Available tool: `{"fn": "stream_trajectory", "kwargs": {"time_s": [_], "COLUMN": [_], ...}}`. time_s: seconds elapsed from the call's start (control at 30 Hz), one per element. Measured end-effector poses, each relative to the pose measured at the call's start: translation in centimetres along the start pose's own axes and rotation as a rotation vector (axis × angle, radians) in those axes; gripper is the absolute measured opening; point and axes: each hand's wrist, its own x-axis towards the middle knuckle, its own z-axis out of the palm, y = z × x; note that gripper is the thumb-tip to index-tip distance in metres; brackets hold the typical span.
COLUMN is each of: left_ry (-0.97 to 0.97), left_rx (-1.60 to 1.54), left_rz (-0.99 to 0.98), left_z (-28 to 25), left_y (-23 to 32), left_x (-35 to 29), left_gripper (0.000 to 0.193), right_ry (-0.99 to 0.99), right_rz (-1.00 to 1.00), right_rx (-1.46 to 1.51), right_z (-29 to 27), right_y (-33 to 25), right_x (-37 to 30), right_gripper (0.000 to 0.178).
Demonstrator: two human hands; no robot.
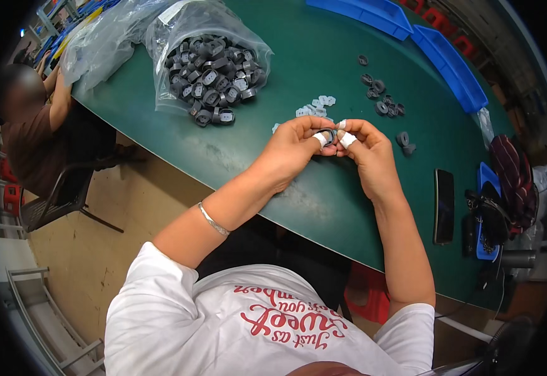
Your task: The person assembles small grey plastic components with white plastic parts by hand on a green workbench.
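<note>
Between my two hands, above the green table, is a small dark grey oval ring part. My left hand pinches it, with white tape around the thumb. Against its right side my right hand closes, thumb and index finger taped white; what its fingertips grip is too small to make out. Just beyond the hands lie several thin pale translucent plates. A clear plastic bag lies on its side at the far left, with many grey ring parts spilling from its mouth.
Loose grey parts are scattered right of my hands on the green table. Blue trays line the far right edge. A phone lies at the right, near a dark cloth bundle. Another person sits at the left.
</note>
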Motion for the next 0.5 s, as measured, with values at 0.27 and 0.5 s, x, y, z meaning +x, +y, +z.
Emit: {"fn": "stream_trajectory", "kwargs": {"time_s": [0.27,0.5], "left_ry": [-0.024,-0.022], "left_rx": [0.026,-0.176], "left_rz": [0.037,-0.017], "left_z": [-0.20,-0.07], "left_y": [-0.14,0.12], "left_x": [-0.05,0.00], "left_gripper": [0.026,0.027], "right_ry": [0.010,0.027], "right_rz": [0.006,0.015], "right_rx": [0.026,0.065], "right_z": [-0.22,-0.35], "right_y": [0.48,0.44], "right_x": [0.20,0.26], "right_gripper": [0.016,0.018]}}
